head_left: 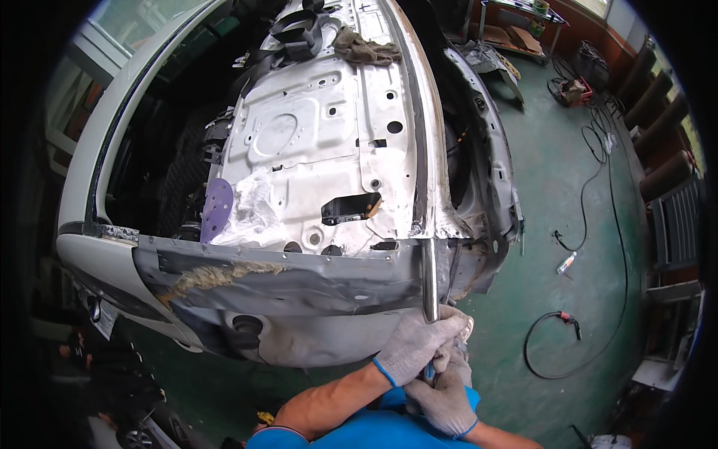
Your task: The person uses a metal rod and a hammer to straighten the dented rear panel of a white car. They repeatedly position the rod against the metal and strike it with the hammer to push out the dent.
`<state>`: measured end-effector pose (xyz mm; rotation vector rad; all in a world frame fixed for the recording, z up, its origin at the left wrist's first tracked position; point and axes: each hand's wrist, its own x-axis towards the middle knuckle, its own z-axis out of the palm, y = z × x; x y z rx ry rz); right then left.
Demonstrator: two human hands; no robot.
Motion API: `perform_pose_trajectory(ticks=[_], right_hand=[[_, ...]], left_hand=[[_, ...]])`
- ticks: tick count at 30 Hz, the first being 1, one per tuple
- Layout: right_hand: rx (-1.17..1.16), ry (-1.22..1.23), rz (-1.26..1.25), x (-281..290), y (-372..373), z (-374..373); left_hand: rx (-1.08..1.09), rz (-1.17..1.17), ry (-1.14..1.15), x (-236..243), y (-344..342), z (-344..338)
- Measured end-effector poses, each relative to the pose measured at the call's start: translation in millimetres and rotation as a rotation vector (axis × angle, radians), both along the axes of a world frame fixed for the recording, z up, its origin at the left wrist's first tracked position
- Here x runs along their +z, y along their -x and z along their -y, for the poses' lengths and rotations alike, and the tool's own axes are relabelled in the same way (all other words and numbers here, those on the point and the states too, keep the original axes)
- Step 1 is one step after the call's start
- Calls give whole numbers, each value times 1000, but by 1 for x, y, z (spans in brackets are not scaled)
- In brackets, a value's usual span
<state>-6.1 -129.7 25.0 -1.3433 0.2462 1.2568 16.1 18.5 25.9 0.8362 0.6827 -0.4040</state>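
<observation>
Both my hands wear grey knit gloves with blue cuffs and are close together at the corner of a stripped car body [314,288]. My left hand [419,346] is closed at the lower end of a shiny metal bar [430,280]; its fingertips are hidden. Just below it, my right hand [443,404] has its fingers curled round something, of which only a small bluish part shows. Above the bar runs a bare metal rail [430,142] along the body's edge. A purple sanding disc [217,208] and a crumpled clear plastic sheet [253,209] lie on the white panel [299,142].
Brown gloves [365,48] and black straps [298,34] rest at the panel's far end. A black hose [627,277] winds over the green floor [493,359] at right, near a small bottle [567,263]. A cart [516,34] stands at the far right.
</observation>
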Motion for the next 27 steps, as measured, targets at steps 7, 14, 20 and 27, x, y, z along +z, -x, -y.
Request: perform_pose_trajectory(ticks=[7, 14, 20, 27], right_hand=[[-34, 17, -29, 0, 1, 0], [-9, 52, 23, -10, 3, 3], [57, 84, 185, -35, 2, 5], [-18, 0, 209, -52, 1, 6]], left_hand=[[4, 10, -2, 0, -2, 1], [38, 38, -4, -5, -1, 3], [72, 13, -108, -7, -8, 9], [78, -21, -214, -17, -12, 11]])
